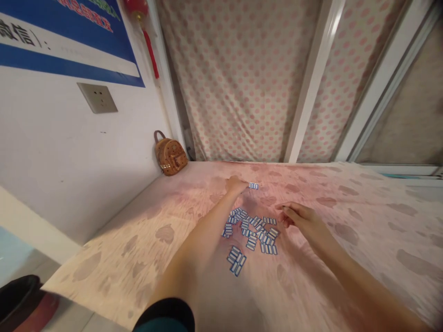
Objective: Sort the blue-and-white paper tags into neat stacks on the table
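My left hand (236, 185) reaches far out over the cloth, fingers closed at the left end of a small blue-and-white striped piece (254, 186). Part of that piece is hidden by the fingertips. Several similar flat striped pieces (252, 240) lie in a loose, overlapping pile between my arms. A smaller cluster of striped pieces (236, 261) lies nearer to me. To the right of the pile, my right hand (294, 216) hovers with its index finger stretched out and the others loosely bent; nothing shows in it.
A patterned pinkish cloth (166, 258) covers the table. At its far left corner a small brown backpack (171, 155) leans against the wall, below a socket (98, 97). Behind the far edge hangs a dotted curtain (238, 87) beside white frame posts (313, 83).
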Tool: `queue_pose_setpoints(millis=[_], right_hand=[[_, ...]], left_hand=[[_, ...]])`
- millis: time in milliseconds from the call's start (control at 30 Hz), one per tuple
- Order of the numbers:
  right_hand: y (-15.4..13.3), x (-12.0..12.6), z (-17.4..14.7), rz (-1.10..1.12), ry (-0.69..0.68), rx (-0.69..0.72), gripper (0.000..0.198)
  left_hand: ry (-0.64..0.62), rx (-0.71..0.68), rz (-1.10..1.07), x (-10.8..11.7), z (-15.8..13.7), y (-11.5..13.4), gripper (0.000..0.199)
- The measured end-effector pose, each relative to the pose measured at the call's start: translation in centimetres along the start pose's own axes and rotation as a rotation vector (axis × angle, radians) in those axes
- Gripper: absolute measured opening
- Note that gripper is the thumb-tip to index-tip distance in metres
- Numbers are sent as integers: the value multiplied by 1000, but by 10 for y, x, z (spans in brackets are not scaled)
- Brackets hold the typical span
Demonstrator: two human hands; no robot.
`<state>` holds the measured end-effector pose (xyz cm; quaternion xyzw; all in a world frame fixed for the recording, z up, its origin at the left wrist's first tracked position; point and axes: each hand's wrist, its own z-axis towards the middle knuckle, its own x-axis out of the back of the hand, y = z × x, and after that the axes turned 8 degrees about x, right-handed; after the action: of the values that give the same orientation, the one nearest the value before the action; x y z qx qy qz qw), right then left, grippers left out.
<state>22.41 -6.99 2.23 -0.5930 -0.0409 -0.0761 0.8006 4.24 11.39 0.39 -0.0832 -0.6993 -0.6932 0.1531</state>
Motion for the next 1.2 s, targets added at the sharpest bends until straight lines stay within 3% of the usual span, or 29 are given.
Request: queue_pose_setpoints(millis=[100,167,433,733,1200], right_hand=[[9,3,-2,-22,-9,2,32],[12,5,-3,-28,-20,20,31],[4,7,-9,-3,-51,90,31],[1,6,-12,-42,-66,108,32],[-3,0,-17,-102,-83,113,34]], left_hand=[[65,137,488,-6,3,2,30],[64,158,630,-8,5,2,35],[91,142,654,-13,9,-3,40],[116,120,700,-12,7,-2,24],[161,89,764,-12,6,-7,38]])
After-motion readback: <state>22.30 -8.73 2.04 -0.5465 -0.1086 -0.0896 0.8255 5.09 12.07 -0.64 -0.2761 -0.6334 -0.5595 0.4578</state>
